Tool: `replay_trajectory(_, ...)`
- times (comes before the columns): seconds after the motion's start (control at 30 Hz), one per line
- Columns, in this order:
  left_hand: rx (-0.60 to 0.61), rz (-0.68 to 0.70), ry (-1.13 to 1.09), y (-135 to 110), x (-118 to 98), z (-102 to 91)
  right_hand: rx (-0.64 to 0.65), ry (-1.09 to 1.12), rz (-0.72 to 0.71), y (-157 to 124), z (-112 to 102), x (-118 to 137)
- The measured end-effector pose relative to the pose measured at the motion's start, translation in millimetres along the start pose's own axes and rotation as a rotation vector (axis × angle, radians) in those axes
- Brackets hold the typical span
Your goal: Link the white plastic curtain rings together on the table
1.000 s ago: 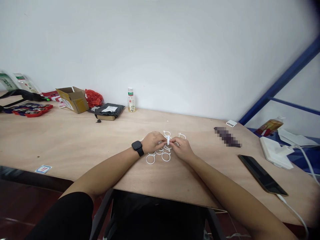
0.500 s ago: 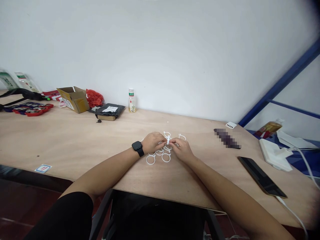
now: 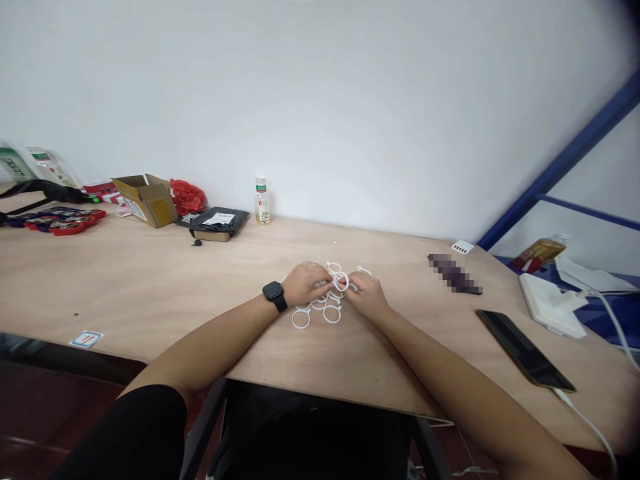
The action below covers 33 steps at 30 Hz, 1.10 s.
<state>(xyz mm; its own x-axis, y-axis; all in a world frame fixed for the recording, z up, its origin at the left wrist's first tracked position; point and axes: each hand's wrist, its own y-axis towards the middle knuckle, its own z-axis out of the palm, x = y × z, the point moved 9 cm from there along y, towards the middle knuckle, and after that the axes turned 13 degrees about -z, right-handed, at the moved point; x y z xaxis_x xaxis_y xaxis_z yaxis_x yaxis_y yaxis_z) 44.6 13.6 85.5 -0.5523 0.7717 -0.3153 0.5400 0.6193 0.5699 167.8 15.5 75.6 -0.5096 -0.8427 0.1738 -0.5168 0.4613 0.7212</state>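
Observation:
Several white plastic rings (image 3: 317, 310) lie in a small heap on the plywood table (image 3: 150, 280). My left hand (image 3: 304, 283), with a black smartwatch (image 3: 275, 295) on its wrist, and my right hand (image 3: 369, 297) meet over the heap. Both pinch one white ring (image 3: 341, 281), held just above the others between their fingertips. More rings lie beyond the hands, partly hidden by my fingers.
A black phone (image 3: 525, 348) on a white cable lies at the right, near a white charger (image 3: 550, 305). Along the back stand a small bottle (image 3: 261, 200), a black parcel (image 3: 218, 223), an open cardboard box (image 3: 146, 197) and a red bag (image 3: 188, 195). A blue metal frame (image 3: 565, 160) rises at the right.
The ring pinched between my fingertips has turned from edge-on to showing its open loop. Both hands stay in nearly the same place over the heap.

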Motion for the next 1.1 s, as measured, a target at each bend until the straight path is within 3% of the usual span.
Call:
replay_trajectory(0.1, -0.019, -0.078, 0.059, 0.1, 11.3, -1.5, 0.022, -0.067, -0.007, 1.0, -5.3, -8.0)
replay_trajectory(0.23, -0.072, -0.186, 0.118, 0.3, 27.6, -8.4, -0.003, -0.171, 0.174, -7.7, -21.3, -47.2)
replay_trajectory(0.37, -0.072, -0.252, 0.148, 0.5, 38.3, -9.5, 0.116, -0.232, 0.389, -26.3, -19.7, -91.8)
replay_trajectory(0.47, -0.047, -0.271, 0.163, 0.6, 41.3, -6.4, 0.221, -0.291, 0.474, -36.2, -13.3, -107.8)
replay_trajectory(0.7, -0.016, -0.275, 0.164, -0.3, 42.7, -1.7, 0.359, -0.305, 0.445, -35.1, 0.8, -100.8)
replay_trajectory(1.0, -0.009, -0.262, 0.16, -0.2, 42.6, -0.6, 0.298, -0.348, 0.482, -36.0, -6.7, -102.9)
replay_trajectory(1.1, -0.008, -0.259, 0.161, -0.1, 42.4, -0.5, 0.346, -0.378, 0.493, -37.3, -4.5, -103.1)
